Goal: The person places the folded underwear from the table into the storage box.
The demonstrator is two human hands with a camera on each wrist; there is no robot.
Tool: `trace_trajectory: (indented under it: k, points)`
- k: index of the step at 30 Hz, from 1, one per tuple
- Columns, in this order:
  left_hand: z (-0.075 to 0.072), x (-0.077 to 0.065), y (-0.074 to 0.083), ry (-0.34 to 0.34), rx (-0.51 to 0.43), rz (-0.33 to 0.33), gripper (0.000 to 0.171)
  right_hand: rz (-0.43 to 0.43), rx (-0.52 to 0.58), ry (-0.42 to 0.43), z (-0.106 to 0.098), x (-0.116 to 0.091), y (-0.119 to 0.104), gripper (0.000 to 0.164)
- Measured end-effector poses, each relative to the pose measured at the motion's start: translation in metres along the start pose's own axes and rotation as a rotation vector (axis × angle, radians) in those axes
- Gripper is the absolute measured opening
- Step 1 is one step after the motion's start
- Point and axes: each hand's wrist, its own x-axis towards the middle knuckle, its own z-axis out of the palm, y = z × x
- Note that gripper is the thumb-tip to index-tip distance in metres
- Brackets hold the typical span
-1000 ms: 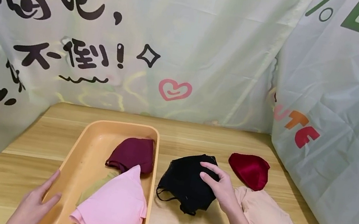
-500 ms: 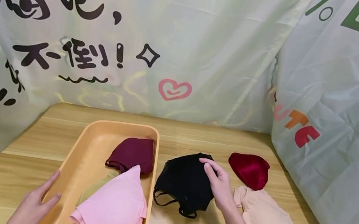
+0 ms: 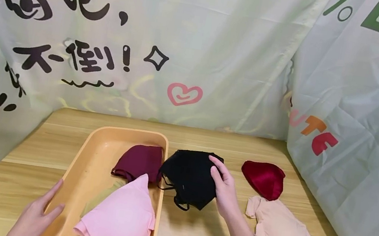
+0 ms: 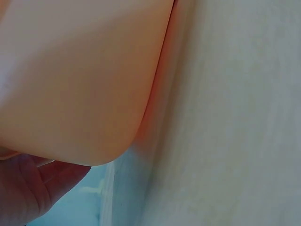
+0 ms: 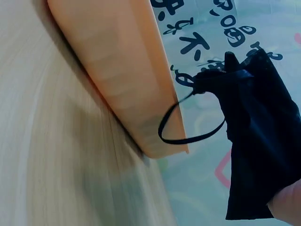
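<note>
My right hand [image 3: 226,191] pinches a folded black bra [image 3: 189,176] by its right side, thumb and fingers on the cloth. The bra is lifted over the table with its thin straps hanging, and its left end overlaps the tray's right rim in the head view. In the right wrist view the black bra [image 5: 263,132] hangs beside the tray wall [image 5: 117,70], a strap loop dangling. My left hand [image 3: 36,211] holds the left side of the orange tray [image 3: 93,152], thumb on the inner side. Inside the tray lie a folded maroon bra [image 3: 140,162] and a pink folded garment [image 3: 122,215].
A dark red satin folded piece [image 3: 262,179] and a beige folded garment [image 3: 284,234] lie at the right of the wooden table [image 3: 188,235]. An olive cloth [image 3: 102,197] shows under the pink one. Printed curtains [image 3: 222,56] enclose the back and sides.
My right hand has lifted the black bra and carried it left and away from me, up to the tray's right rim. The left hand and the tray have stayed in place.
</note>
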Motion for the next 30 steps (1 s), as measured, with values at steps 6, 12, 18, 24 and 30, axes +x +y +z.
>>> trace_trajectory:
  k: [6, 12, 18, 24, 30]
  points:
    - [0.0, 0.001, 0.001, -0.004, -0.015, 0.007, 0.061, -0.037, -0.002, -0.031, 0.009, 0.002, -0.001, 0.042]
    - [-0.001, 0.001, 0.002, -0.008, -0.021, 0.0, 0.061, -0.066, 0.006, -0.06, 0.018, 0.005, 0.0, 0.042]
    - [0.0, 0.0, 0.0, -0.008, -0.004, 0.0, 0.061, -0.078, -0.016, -0.11, 0.03, 0.008, -0.003, 0.043]
    - [0.001, 0.0, -0.001, 0.007, 0.0, 0.001, 0.061, -0.091, 0.013, -0.143, 0.041, 0.009, -0.005, 0.045]
    - [0.0, 0.0, 0.001, -0.019, -0.024, -0.005, 0.061, -0.09, 0.033, -0.166, 0.047, 0.008, -0.002, 0.047]
